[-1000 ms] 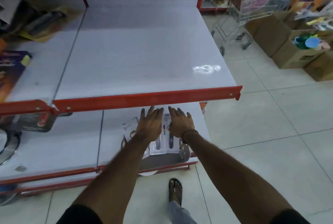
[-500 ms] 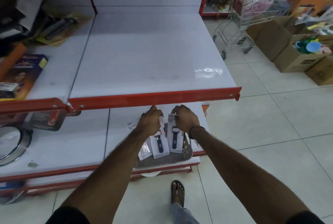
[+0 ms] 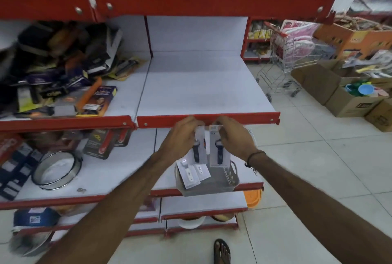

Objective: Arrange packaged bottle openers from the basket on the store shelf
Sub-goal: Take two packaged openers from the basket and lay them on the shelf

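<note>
The person is standing before the red-edged shelving, holding two packaged bottle openers up just below the front lip of the bare white shelf (image 3: 201,91). The left hand (image 3: 180,136) is pinching the top of one carded opener (image 3: 199,147), fingers (image 3: 191,122) clenched round its upper edge, and the right hand (image 3: 235,138) is gripping the top of the second pack (image 3: 217,149) in the same way. Both cards are hanging upright, side by side and nearly touching, their dark handles pointing down.

Directly beneath them the grey basket (image 3: 231,181) is sitting on the lower shelf, near its front edge, with a few more white packs (image 3: 192,172) lying loose inside it; the blur is making it hard to say exactly how many.

The step in hand looks like lifting this pair over the red lip and setting it on the bare shelf above. To do that well, the hands ought to be rising enough for the cards' bottom edges to clear the red front rail (image 3: 207,120), since they are hanging right in front of it and could catch. Carrying them well back toward the rear panel would be leaving room for the remaining packs in front. Keeping the two printed faces forward and level, and laying them down together rather than dropping one first, should be giving a neat row.
</note>
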Available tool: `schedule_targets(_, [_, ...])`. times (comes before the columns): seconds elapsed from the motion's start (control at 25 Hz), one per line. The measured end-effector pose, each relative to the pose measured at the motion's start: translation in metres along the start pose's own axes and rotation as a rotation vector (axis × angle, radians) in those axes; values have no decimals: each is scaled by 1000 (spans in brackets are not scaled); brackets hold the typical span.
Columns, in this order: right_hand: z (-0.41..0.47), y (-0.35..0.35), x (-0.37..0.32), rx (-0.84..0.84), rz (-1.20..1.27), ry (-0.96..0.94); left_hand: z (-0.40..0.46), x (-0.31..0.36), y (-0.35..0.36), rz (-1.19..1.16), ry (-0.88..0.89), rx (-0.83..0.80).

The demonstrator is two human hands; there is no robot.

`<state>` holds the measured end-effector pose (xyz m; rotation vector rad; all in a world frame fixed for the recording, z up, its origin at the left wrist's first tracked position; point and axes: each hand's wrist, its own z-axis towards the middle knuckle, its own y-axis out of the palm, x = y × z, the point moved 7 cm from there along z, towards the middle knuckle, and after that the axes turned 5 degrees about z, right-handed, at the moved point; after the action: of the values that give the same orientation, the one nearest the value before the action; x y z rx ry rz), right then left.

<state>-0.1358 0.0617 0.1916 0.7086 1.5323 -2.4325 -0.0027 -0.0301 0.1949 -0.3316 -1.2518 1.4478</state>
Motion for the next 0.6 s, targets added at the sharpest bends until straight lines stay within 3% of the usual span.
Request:
schedule_targets(0.2, [55,-57,-49,102,181,-28,46,10,-103,14,10,240])
schedule_targets(0.4, [127,-83,-72,167,282,-57,115,-18,-144,124,-87,234])
schedule_targets(0.6, [186,-75,-57,173,300,3,163,-56,-139,106,-185,230])
